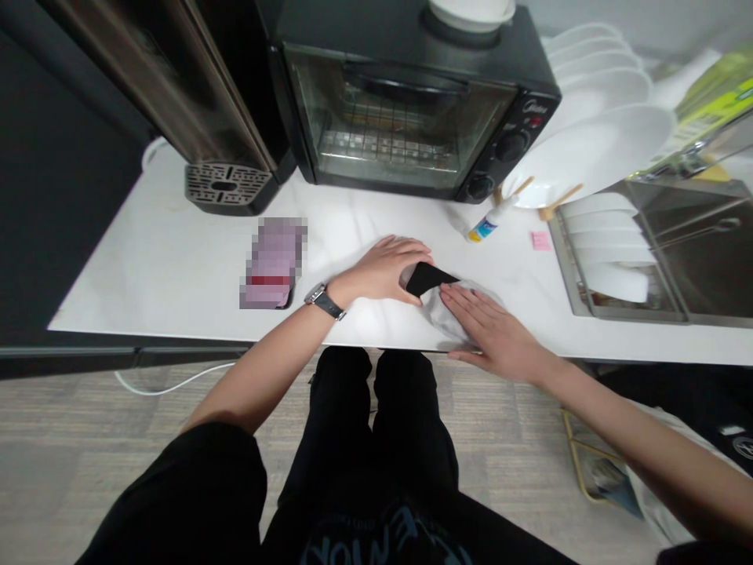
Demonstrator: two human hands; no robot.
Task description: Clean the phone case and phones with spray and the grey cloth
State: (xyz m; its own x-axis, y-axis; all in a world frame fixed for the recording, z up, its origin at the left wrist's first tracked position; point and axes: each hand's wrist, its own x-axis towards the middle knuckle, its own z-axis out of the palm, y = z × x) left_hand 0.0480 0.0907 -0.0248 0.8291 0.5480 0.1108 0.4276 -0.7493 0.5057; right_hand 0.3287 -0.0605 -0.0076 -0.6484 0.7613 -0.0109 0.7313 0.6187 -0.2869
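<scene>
On the white countertop (pixel 365 227), a flat, black, phone-like object (pixel 431 278) lies close to the front edge. My left hand (pixel 388 271), with a watch (pixel 325 300) on its wrist, is closed around the object's left end, thumb on the near side. A crumpled, thin white cloth (pixel 445 320), possibly tissue, covers the object's right part and spreads below it. The fingers of my right hand (pixel 500 333) press together on the cloth, against the black object; the thumb sits apart near the counter edge. Whatever lies under the right palm is hidden.
A black toaster oven (pixel 405 118) stands behind my hands, near a small glue-like bottle (pixel 487 226) and pink sticky note (pixel 540 240). A blurred-out purple item (pixel 274 263) lies left, by a machine's drip tray (pixel 227 187). White plates (pixel 600 141) and a sink (pixel 700 243) are right.
</scene>
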